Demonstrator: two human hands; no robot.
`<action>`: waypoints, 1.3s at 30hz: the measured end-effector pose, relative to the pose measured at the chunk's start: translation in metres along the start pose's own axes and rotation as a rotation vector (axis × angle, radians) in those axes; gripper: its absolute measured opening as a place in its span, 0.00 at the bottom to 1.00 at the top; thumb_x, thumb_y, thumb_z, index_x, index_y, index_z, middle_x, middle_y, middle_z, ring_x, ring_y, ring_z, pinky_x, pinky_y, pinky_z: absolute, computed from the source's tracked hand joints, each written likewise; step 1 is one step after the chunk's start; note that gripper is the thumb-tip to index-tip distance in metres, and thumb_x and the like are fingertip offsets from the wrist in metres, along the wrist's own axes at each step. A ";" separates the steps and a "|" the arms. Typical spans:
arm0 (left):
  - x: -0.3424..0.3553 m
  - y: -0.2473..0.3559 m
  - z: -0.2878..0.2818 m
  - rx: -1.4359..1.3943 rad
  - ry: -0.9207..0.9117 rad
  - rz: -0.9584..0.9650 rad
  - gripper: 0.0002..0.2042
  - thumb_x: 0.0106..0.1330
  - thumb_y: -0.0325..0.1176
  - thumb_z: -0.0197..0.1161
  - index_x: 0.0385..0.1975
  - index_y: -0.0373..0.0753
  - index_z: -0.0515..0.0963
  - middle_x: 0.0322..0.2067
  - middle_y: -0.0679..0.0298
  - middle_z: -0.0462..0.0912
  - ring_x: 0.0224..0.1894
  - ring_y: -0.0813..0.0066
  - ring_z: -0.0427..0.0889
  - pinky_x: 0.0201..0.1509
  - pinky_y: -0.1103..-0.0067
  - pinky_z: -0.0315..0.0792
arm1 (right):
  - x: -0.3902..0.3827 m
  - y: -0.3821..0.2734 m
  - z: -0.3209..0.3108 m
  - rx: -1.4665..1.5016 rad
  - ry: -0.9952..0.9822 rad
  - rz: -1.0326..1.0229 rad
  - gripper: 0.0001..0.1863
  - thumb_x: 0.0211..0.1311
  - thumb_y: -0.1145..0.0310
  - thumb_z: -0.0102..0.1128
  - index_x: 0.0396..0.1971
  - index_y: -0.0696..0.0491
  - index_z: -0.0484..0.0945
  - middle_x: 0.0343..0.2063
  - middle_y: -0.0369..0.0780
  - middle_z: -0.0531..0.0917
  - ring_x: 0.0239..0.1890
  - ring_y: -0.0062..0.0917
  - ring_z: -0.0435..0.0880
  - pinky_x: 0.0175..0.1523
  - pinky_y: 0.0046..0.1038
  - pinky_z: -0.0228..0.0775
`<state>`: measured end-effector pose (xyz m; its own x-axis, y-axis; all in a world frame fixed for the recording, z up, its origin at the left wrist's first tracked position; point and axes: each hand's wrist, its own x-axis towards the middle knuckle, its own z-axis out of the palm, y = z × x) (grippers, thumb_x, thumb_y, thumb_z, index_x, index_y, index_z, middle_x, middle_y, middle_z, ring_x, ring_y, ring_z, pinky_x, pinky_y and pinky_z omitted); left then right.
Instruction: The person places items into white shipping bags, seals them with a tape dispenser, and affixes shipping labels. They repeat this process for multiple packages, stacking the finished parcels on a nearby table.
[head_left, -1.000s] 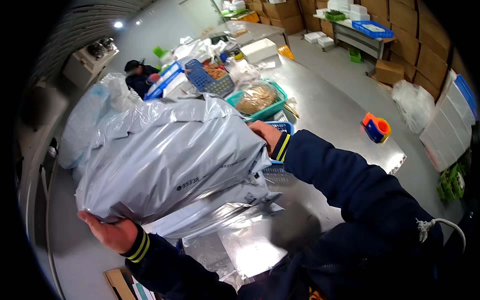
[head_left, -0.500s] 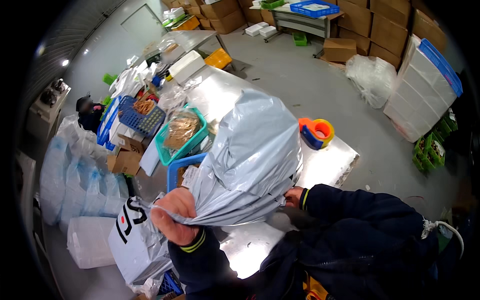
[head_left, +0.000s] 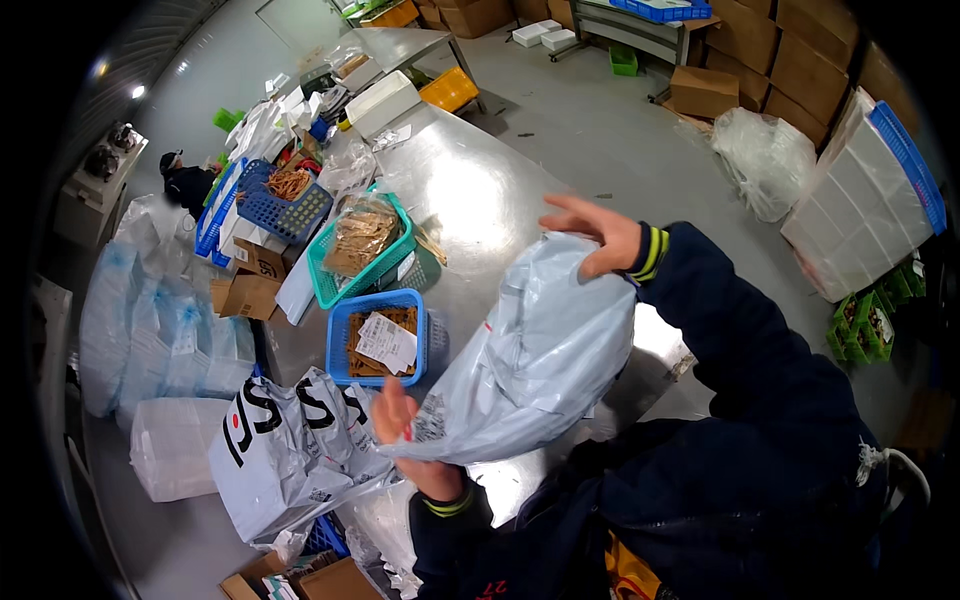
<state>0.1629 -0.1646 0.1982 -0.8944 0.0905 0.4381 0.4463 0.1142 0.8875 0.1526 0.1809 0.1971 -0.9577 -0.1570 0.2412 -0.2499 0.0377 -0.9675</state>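
A plump grey plastic bag (head_left: 530, 340) is tilted over the steel table (head_left: 470, 180). My left hand (head_left: 415, 440) grips its lower left end, partly hidden by the plastic. My right hand (head_left: 595, 235) lies over its upper end, fingers spread and thumb against it. More grey bags with black print (head_left: 270, 460) are piled just left of my left hand. Beyond that hand sits a blue basket (head_left: 425, 340) with brown contents and white paper slips, and behind it a teal basket (head_left: 325, 285) holds a clear package of something brown.
A co-worker (head_left: 185, 185) in dark clothes is at the far left beside cluttered baskets. Clear bags (head_left: 110, 330) line the left side. At right are cardboard boxes (head_left: 705, 95), a bundled clear sack (head_left: 760, 165), leaning white panels (head_left: 845, 220) and green crates (head_left: 860, 330).
The bag has swung from lying crosswise to tilted, uncovering the blue basket. My right hand has risen to the bag's upper end; my left has moved right and lower since half a second ago.
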 end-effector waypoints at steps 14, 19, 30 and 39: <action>0.021 0.020 0.013 -0.266 0.106 0.021 0.13 0.63 0.30 0.46 0.27 0.26 0.74 0.29 0.52 0.78 0.35 0.64 0.78 0.50 0.68 0.66 | -0.063 -0.081 0.035 0.086 0.185 -0.505 0.09 0.56 0.75 0.45 0.23 0.63 0.73 0.20 0.41 0.76 0.22 0.21 0.70 0.33 0.21 0.63; 0.078 0.016 0.028 -0.444 0.107 -0.011 0.12 0.64 0.30 0.44 0.30 0.27 0.72 0.23 0.53 0.78 0.26 0.73 0.75 0.40 0.79 0.67 | -0.087 -0.091 0.052 -0.079 0.133 -0.332 0.06 0.53 0.78 0.48 0.21 0.65 0.73 0.21 0.45 0.77 0.25 0.28 0.75 0.34 0.25 0.66; 0.158 -0.019 0.079 -0.488 0.041 -0.030 0.17 0.68 0.42 0.39 0.39 0.31 0.65 0.10 0.63 0.71 0.12 0.76 0.69 0.27 0.80 0.70 | -0.058 -0.096 0.104 0.137 -0.482 -0.379 0.06 0.49 0.77 0.59 0.26 0.64 0.75 0.27 0.47 0.78 0.30 0.38 0.77 0.38 0.30 0.69; 0.045 -0.063 0.005 -0.090 0.241 0.008 0.18 0.65 0.34 0.41 0.49 0.28 0.62 0.46 0.51 0.69 0.49 0.64 0.67 0.55 0.72 0.59 | -0.059 -0.023 0.064 -0.669 0.153 -0.267 0.17 0.50 0.73 0.55 0.42 0.60 0.71 0.41 0.47 0.75 0.42 0.39 0.74 0.47 0.28 0.66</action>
<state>0.0948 -0.1632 0.1612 -0.8771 -0.1485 0.4567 0.4583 0.0252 0.8884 0.2245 0.1260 0.2003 -0.8489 -0.1073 0.5176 -0.4643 0.6195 -0.6330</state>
